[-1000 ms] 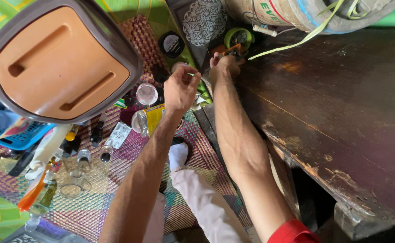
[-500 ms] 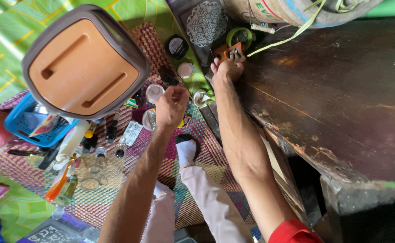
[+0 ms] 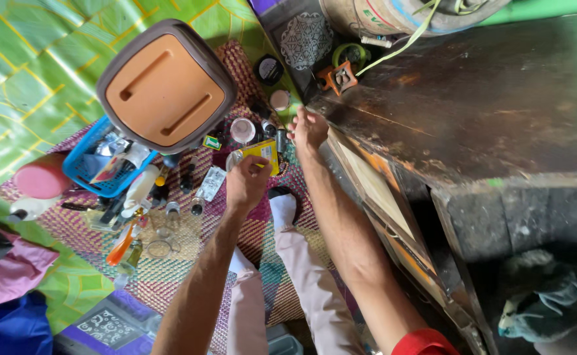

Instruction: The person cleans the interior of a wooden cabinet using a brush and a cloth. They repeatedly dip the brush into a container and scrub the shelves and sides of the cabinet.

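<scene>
The yellow packet [image 3: 263, 154] sits pinched at its lower edge by the left hand [image 3: 246, 183], just above the woven mat [image 3: 170, 263], at about ten o'clock from the person's pale trouser legs [image 3: 288, 263]. At one o'clock from that hand, the right hand [image 3: 308, 128] hovers open, fingers spread, holding nothing, beside the dark wooden worktop [image 3: 486, 112]. Small glass bottles [image 3: 170, 210] lie unsorted at nine o'clock. Farther off stand the blue basket [image 3: 81, 172] and the upturned orange stool [image 3: 165, 89]; sorting looks barely begun.
</scene>
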